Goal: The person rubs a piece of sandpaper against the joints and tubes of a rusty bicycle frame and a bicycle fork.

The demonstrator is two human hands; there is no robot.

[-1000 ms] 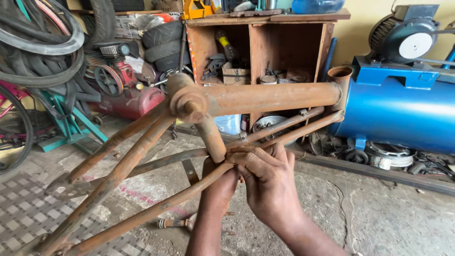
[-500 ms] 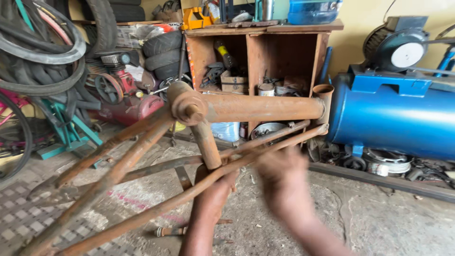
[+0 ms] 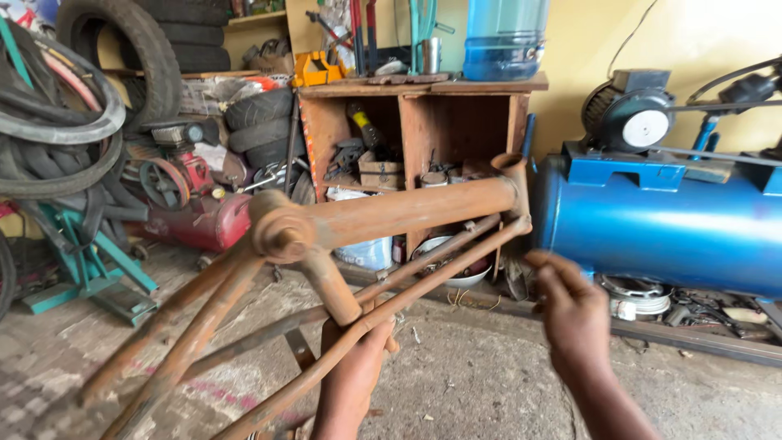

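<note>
Rusty bicycle frame [image 3: 383, 216] gripped by left hand [image 3: 358, 346], right hand [image 3: 574, 314] released (blurred), wooden shelf [image 3: 423, 122] holding tins.

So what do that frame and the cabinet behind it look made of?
Frame: apparently steel tubing, bare and matte, orange-brown rust all over, no paint showing.
Cabinet: seemingly wood, reddish-brown and unpolished, with plank-like top and dividers; whether solid or plywood is unclear.

In the lower centre, the left hand [image 3: 358, 358] grips the rusty bicycle frame [image 3: 391, 216] from below. The right hand [image 3: 574, 314] is open at the right, apart from the frame, before the blue tank [image 3: 652, 224].
</note>
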